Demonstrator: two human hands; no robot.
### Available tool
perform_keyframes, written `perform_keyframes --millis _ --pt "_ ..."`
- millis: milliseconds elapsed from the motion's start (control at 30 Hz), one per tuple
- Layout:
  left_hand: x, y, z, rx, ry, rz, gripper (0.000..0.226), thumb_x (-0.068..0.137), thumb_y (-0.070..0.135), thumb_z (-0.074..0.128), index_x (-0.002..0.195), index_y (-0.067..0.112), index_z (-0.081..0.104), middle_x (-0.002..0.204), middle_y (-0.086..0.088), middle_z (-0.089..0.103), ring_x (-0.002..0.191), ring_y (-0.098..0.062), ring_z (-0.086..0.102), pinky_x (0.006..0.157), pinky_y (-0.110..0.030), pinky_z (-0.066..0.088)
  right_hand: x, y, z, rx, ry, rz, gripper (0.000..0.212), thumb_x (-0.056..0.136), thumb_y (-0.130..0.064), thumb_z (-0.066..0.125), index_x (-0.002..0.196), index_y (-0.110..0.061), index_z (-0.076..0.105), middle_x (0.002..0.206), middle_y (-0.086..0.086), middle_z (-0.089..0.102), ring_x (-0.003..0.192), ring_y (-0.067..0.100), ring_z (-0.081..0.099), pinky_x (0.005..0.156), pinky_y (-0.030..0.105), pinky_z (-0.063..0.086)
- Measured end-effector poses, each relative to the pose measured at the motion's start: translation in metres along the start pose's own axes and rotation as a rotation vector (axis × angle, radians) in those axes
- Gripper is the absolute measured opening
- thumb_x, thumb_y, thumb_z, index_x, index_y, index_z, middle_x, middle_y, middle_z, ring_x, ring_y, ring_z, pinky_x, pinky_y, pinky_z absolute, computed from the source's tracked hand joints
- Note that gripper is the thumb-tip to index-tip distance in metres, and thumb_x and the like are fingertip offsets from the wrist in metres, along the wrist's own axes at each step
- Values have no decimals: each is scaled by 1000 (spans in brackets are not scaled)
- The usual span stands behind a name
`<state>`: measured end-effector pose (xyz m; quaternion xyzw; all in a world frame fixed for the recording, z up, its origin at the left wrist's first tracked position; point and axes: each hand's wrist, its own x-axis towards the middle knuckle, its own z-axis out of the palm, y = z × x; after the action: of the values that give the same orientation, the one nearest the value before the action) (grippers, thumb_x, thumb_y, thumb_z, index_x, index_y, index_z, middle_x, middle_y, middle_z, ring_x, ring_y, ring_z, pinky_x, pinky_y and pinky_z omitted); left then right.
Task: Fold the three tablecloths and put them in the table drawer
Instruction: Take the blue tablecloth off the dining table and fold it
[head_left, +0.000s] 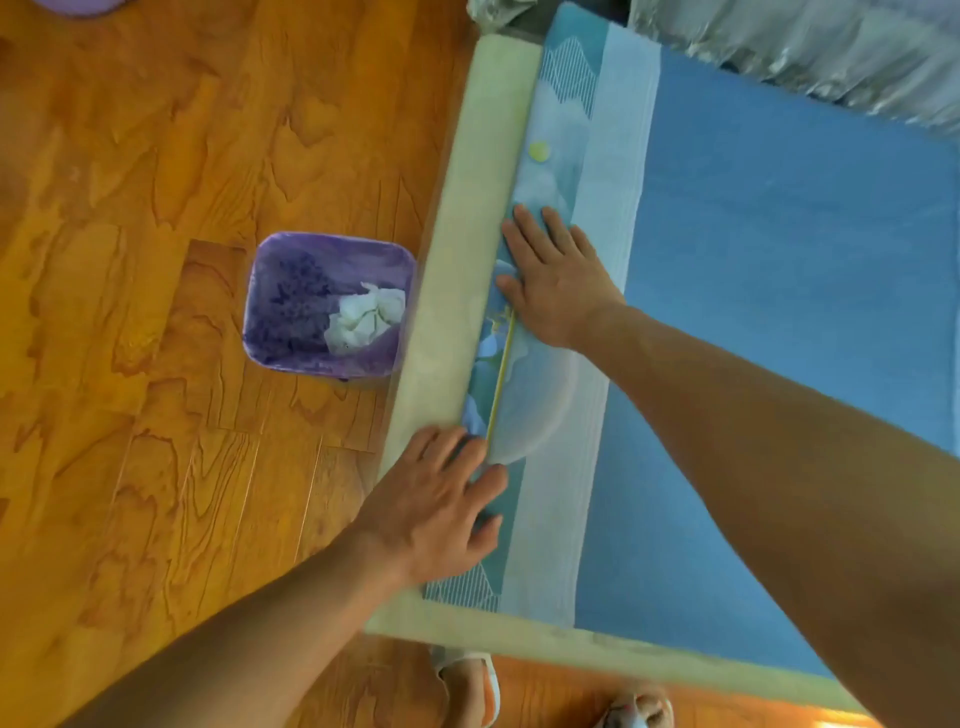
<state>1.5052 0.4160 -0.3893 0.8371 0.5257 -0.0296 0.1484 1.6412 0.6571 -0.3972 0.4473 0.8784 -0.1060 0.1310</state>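
With the folded tablecloth (597, 291) lying along the table's (467, 260) left edge, keep left hand (441, 504) and right hand (556, 275) flat, fingers spread, and press outward along the fold to set the crease.

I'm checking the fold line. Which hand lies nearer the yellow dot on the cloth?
The right hand. It presses flat on the patterned tablecloth just below the yellow dot, while the left hand presses the same strip near the table's near corner.
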Motion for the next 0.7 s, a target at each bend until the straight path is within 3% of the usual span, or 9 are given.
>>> perform_keyframes --millis 33,100,167,233,333,533,633,700 --pt "18 -6 -9 -39 78 7 38 89 47 55 103 13 64 104 -14 62 101 -36 55 91 -49 43 8 4 -5 -10 -18 -8 70 103 -53 12 161 -15 11 169 4 5 155 33 6 124 49 12" --pt "62 -24 -20 -60 187 -1 31 91 40 55 100 11 63 101 -12 60 98 -36 55 89 -47 43 15 11 -8 -11 3 -67 72 101 -54 13 159 -11 21 167 8 18 152 37 17 121 52 22" --pt "100 -44 -26 -45 170 -89 48 95 39 49 128 6 60 133 -21 56 127 -39 49 108 -50 39 14 18 -4 -17 66 -138 68 102 -48 20 155 -7 35 162 11 32 147 41 30 115 54 33" --pt "116 -57 -26 -28 111 -171 67 98 45 41 155 9 37 162 -25 29 153 -37 22 123 -49 23 18 26 -3 -32 86 -155 66 103 -46 20 155 -7 35 162 10 31 148 38 30 116 52 31" --pt "117 -57 -20 -9 90 -159 74 99 47 39 162 13 21 168 -23 5 157 -35 1 126 -50 15 48 40 -16 -14 59 -103 72 101 -52 12 159 -10 19 168 7 14 154 32 14 123 49 17" --pt "124 -61 -21 5 47 -159 77 96 48 44 162 15 22 168 -22 6 157 -36 3 124 -53 22 158 78 -56 -7 28 18 81 100 -65 7 161 -14 -5 168 5 -11 155 25 -12 126 46 -2" --pt "124 -61 -21 -5 50 -173 77 93 48 49 160 15 28 168 -22 10 157 -36 7 123 -52 24 184 89 -62 22 62 31 85 98 -69 6 161 -12 -4 169 6 -8 155 24 -9 126 44 -2" --pt "124 -61 -21 -8 39 -175 78 92 48 50 160 15 30 168 -21 11 157 -36 8 123 -52 24 207 93 -71 76 67 81 81 101 -63 8 160 -8 5 168 12 6 155 29 5 126 45 6"
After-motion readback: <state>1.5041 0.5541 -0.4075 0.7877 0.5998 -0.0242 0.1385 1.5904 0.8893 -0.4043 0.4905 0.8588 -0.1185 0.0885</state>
